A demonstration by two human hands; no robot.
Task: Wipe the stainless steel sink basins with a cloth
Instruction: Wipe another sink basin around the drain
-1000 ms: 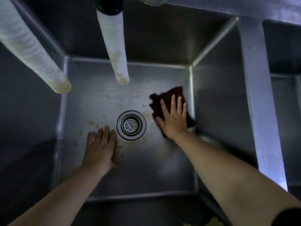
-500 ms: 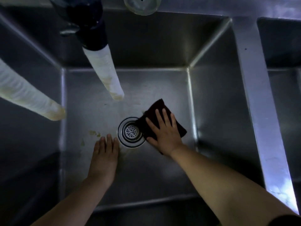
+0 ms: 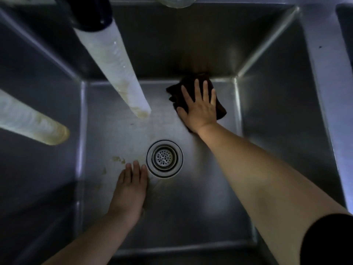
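Cloth [image 3: 219,109] lies under the spread right hand [image 3: 200,108], at the basin's [image 3: 191,217] far wall; the brown stains [image 3: 118,159] are nearer the flat left hand [image 3: 131,186].

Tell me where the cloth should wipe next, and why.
Probably sweep the cloth under the right hand from the far edge toward the brown stains left of the drain, near the left hand; they look unwiped.
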